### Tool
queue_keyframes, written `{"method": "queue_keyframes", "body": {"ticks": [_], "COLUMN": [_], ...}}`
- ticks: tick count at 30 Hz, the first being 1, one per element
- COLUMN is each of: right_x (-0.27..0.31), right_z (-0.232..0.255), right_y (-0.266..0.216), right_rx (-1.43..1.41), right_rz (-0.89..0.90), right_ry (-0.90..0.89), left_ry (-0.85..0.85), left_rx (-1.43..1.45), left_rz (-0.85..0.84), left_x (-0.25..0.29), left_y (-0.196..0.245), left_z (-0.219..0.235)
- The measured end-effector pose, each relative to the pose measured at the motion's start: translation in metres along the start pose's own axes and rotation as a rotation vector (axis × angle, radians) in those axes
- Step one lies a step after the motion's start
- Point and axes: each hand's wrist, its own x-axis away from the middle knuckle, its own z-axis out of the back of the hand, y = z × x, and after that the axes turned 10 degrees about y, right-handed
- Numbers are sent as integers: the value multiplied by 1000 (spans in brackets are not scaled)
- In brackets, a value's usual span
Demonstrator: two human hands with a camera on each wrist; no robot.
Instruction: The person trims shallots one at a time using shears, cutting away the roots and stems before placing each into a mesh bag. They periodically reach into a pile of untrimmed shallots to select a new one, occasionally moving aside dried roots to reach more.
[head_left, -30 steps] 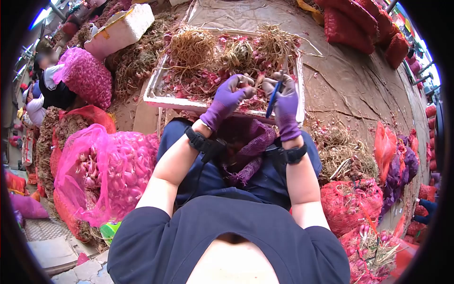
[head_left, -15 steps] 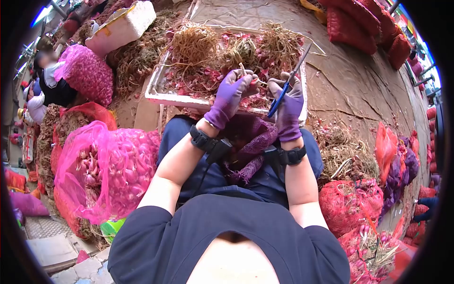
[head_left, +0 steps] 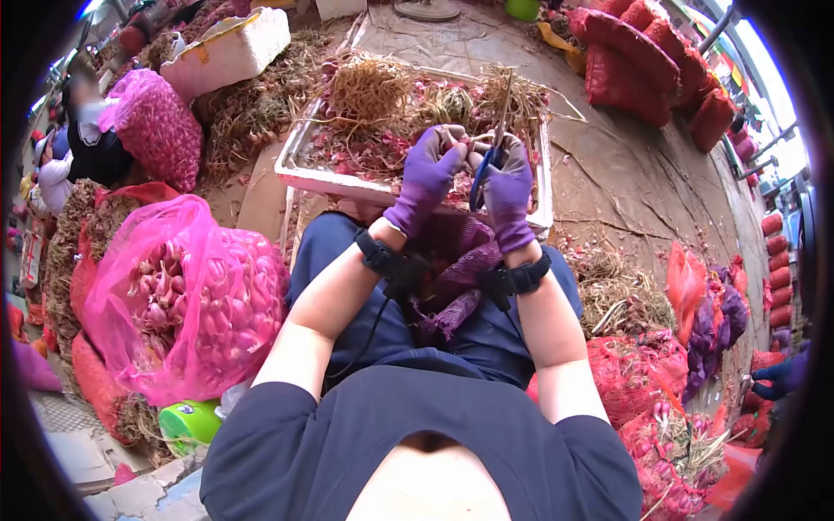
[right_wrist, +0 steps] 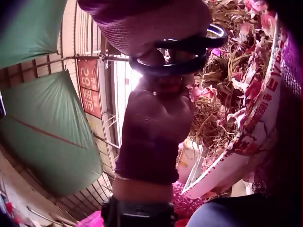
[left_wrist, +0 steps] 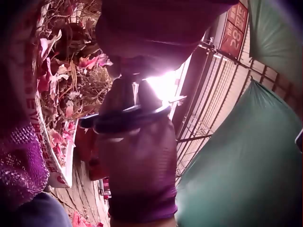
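Observation:
Both hands wear purple gloves with grey palms and meet over the front edge of a white foam tray (head_left: 349, 183). My left hand (head_left: 427, 174) pinches a small red shallot (right_wrist: 169, 86), mostly hidden by the fingers. My right hand (head_left: 506, 187) holds blue-handled scissors (head_left: 480, 181), whose blades point away from me, up past the fingertips. The fingertips of both hands are close together around the shallot. Inside the tray lie bundles of dry roots and stems (head_left: 372, 87) among loose pink skins. A purple mesh bag (head_left: 469, 265) lies between my knees.
At left stands a pink mesh bag of shallots (head_left: 234, 295), with a green container (head_left: 187, 423) beside it. Red net bags (head_left: 638, 373) and dry stalks (head_left: 621, 295) are at right. Behind the tray sits a white foam box (head_left: 230, 52). Another person is at far left.
My hands have drawn together. The scissors have swung from leaning right to nearly straight ahead. The stem that stuck up from my left hand half a second ago no longer shows there.

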Motion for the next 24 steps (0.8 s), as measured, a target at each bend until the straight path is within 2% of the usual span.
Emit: {"method": "queue_keyframes", "body": {"ticks": [2, 3, 5, 6, 7, 9, 10, 12, 13, 14, 15, 16, 18, 19, 20, 21, 22, 24], "right_x": [-4, -4, -7, -8, -17, -15, -20, -29, -29, -30, -36, -42, -52, -57, -65, -66, -67, -64], "right_z": [-4, -6, -8, -10, -4, -6, -1, 5, 11, 10, 12, 14, 20, 25, 34, 39, 43, 37], "right_y": [-12, -16, -22, -20, -7, -14, -5, 8, 10, 7, 12, 16, 22, 23, 29, 33, 35, 29], "right_rx": [24, 35, 370, 293, 395, 612, 701, 666, 634, 679, 675, 474, 100, 209, 137, 71, 237, 195], "right_rz": [32, 38, 196, 212, 252, 393, 525, 500, 497, 527, 460, 282, -55, -114, -126, -148, -119, -90], "right_ry": [-100, -111, -152, -158, -135, -163, -156, -154, -162, -98, -64, -57, -6, 53, 35, 27, 75, 8], "left_ry": [-29, -32, -26, -65, -101, -190, -187, -175, -246, -229, -214, -220, -193, -194, -158, -155, -154, -136], "left_rx": [12, -117, -378, -410, -443, -499, -502, -548, -231, -97, 30, 155, 185, 216, 241, 229, 256, 390], "left_rz": [3, -146, -449, -409, -367, -377, -367, -555, -161, -145, -137, -94, -78, -62, 12, 7, 93, 219], "left_x": [2, 2, -2, -5, -8, -17, -22, -19, -12, -13, -14, -16, -22, -26, -26, -26, -24, -29], "left_y": [7, 6, 6, 6, 6, -2, -7, -8, -3, -8, -13, -18, -31, -38, -34, -26, -20, -19], "left_z": [2, 5, 10, 13, 17, 22, 24, 22, 16, 13, 13, 13, 14, 16, 15, 14, 15, 15]}}
